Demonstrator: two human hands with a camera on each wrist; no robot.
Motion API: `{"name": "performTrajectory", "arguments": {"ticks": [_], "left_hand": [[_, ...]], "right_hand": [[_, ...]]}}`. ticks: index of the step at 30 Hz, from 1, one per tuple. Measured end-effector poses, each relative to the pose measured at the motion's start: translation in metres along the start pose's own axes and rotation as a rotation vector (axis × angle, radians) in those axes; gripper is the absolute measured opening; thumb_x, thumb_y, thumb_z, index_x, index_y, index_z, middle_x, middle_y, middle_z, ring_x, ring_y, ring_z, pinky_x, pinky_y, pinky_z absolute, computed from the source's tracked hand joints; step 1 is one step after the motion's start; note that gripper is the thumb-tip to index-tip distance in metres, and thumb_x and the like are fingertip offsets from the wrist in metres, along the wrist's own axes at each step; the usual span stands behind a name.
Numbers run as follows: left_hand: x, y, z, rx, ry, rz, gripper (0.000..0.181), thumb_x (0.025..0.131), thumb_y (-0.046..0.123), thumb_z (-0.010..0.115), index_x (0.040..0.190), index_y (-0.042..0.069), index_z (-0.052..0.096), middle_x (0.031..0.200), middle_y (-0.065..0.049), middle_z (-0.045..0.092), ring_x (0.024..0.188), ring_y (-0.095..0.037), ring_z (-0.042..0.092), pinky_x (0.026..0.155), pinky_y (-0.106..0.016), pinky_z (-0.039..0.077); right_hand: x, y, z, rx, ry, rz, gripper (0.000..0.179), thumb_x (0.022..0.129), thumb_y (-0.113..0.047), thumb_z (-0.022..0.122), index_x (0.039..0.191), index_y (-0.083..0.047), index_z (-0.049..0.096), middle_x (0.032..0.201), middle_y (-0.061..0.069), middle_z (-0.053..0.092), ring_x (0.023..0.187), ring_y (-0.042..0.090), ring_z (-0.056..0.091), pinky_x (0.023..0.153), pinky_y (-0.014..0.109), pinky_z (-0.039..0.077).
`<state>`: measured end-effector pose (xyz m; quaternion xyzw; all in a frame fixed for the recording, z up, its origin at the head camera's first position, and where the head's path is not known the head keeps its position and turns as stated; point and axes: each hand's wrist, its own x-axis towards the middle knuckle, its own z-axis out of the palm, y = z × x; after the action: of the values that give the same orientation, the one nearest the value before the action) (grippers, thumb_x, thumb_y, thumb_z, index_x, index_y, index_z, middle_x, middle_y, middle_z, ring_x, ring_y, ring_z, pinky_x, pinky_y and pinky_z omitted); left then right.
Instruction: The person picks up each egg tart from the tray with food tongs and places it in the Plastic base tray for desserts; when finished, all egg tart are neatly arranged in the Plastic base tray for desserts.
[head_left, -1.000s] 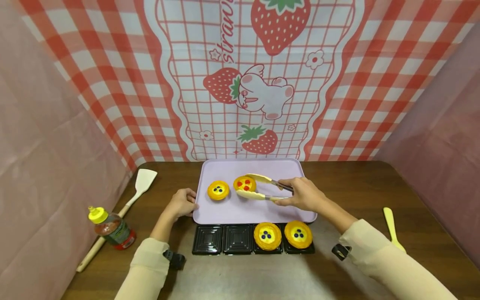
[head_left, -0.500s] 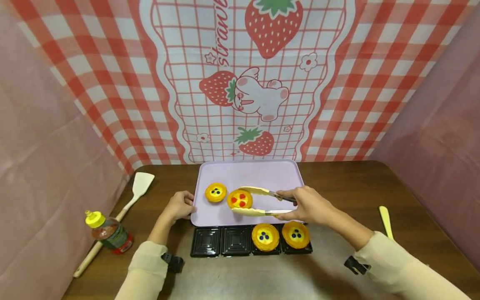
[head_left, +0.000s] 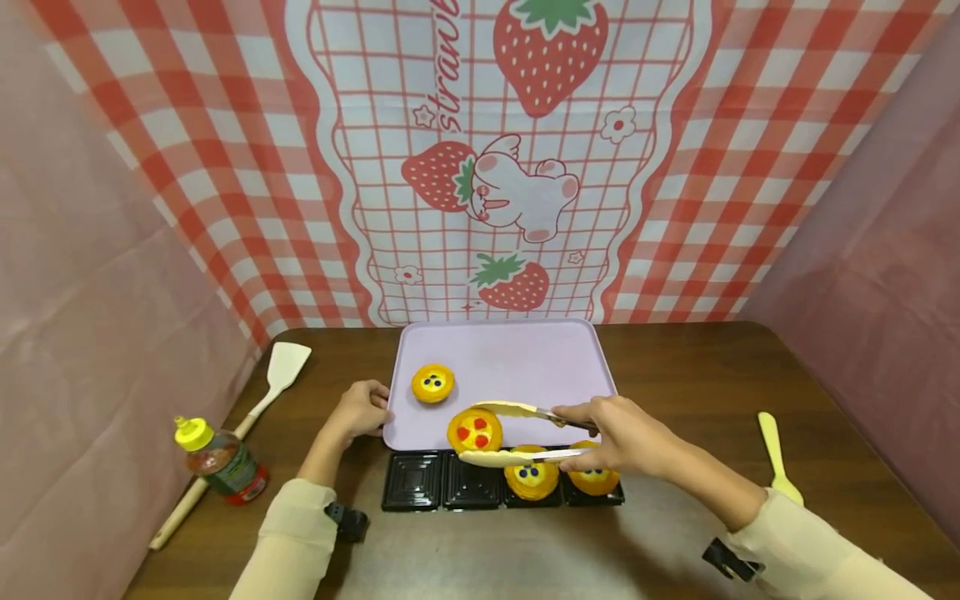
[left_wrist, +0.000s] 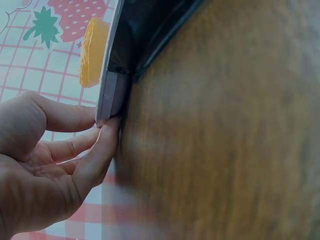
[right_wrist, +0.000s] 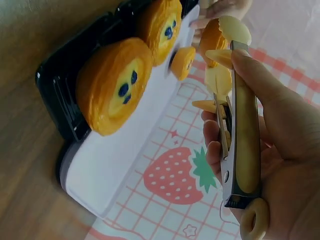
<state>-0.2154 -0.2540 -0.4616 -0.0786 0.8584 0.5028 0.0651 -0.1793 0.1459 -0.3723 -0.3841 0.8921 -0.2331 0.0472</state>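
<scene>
My left hand (head_left: 362, 408) pinches the left edge of the lilac tray (head_left: 525, 358), thumb on top and fingers beneath, as the left wrist view shows. In my right hand (head_left: 633, 437) are cream-tipped kitchen tongs (head_left: 506, 408). Between their tips sits a tart with red berries (head_left: 474, 432), raised over the tray's front edge, close to the second black square container (head_left: 471, 487) from the left. Another tart, topped with blueberries (head_left: 432, 383), lies on the tray's left side. Two more blueberry tarts fill the right containers, the third (head_left: 531, 483) and fourth (head_left: 595, 482), partly covered by the tongs and hand.
The leftmost black container (head_left: 411, 482) holds nothing. At left stand a squeeze bottle (head_left: 228, 467) with a yellow cap and, behind it, a white spatula (head_left: 285, 367). A yellow utensil (head_left: 777, 454) lies at right. Checked cloth (head_left: 675, 208) hangs behind the table.
The tongs have carried the red-berry tart from the middle of the tray towards me, to above the tray's front edge. My left hand stays on the tray's edge.
</scene>
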Motion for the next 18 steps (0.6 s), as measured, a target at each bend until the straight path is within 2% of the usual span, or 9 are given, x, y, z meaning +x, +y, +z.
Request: {"name": "performTrajectory", "arguments": {"ticks": [3, 6, 9, 12, 14, 18], "left_hand": [[0.0, 0.001, 0.001, 0.004, -0.002, 0.005, 0.035, 0.077, -0.011, 0.067, 0.109, -0.013, 0.055, 0.088, -0.018, 0.057, 0.072, -0.023, 0.058, 0.055, -0.035, 0.06], [0.0, 0.001, 0.001, 0.0, 0.004, 0.001, 0.035, 0.076, -0.012, 0.067, 0.109, -0.013, 0.055, 0.088, -0.018, 0.057, 0.071, -0.023, 0.058, 0.055, -0.035, 0.06], [0.001, 0.0, 0.001, -0.005, 0.009, 0.0, 0.035, 0.076, -0.012, 0.066, 0.109, -0.013, 0.055, 0.088, -0.018, 0.057, 0.071, -0.023, 0.058, 0.055, -0.035, 0.06], [0.002, -0.001, 0.001, -0.011, 0.009, -0.003, 0.035, 0.077, -0.012, 0.066, 0.109, -0.013, 0.055, 0.088, -0.018, 0.057, 0.071, -0.023, 0.058, 0.055, -0.035, 0.06], [0.003, -0.001, 0.001, -0.012, 0.005, -0.004, 0.035, 0.077, -0.012, 0.066, 0.109, -0.013, 0.055, 0.089, -0.018, 0.057, 0.071, -0.023, 0.058, 0.056, -0.036, 0.06], [0.002, -0.001, 0.001, -0.009, 0.003, -0.002, 0.035, 0.077, -0.012, 0.067, 0.11, -0.013, 0.055, 0.088, -0.018, 0.056, 0.072, -0.023, 0.059, 0.056, -0.036, 0.061]], "right_hand": [[-0.006, -0.002, 0.002, -0.015, -0.016, -0.005, 0.065, 0.078, -0.039, 0.084, 0.128, -0.003, 0.066, 0.12, 0.007, 0.069, 0.084, 0.013, 0.059, 0.063, 0.025, 0.048], [-0.009, -0.005, 0.003, -0.013, -0.024, -0.005, 0.064, 0.077, -0.04, 0.085, 0.128, -0.004, 0.066, 0.117, 0.005, 0.07, 0.081, 0.017, 0.058, 0.063, 0.026, 0.047], [-0.012, -0.006, 0.004, -0.011, -0.025, -0.02, 0.064, 0.078, -0.041, 0.084, 0.127, -0.004, 0.067, 0.116, 0.005, 0.07, 0.086, 0.016, 0.061, 0.066, 0.028, 0.052], [-0.012, -0.007, 0.006, -0.018, -0.031, -0.043, 0.064, 0.078, -0.043, 0.083, 0.126, -0.003, 0.067, 0.119, 0.005, 0.07, 0.099, 0.018, 0.065, 0.078, 0.035, 0.058], [-0.011, -0.007, 0.008, -0.026, -0.04, -0.053, 0.064, 0.079, -0.043, 0.083, 0.126, -0.003, 0.067, 0.121, 0.006, 0.069, 0.105, 0.02, 0.065, 0.085, 0.04, 0.058], [-0.008, -0.008, 0.012, -0.051, -0.064, -0.055, 0.063, 0.079, -0.043, 0.083, 0.125, -0.002, 0.068, 0.12, 0.005, 0.069, 0.106, 0.021, 0.065, 0.089, 0.041, 0.057]]}}
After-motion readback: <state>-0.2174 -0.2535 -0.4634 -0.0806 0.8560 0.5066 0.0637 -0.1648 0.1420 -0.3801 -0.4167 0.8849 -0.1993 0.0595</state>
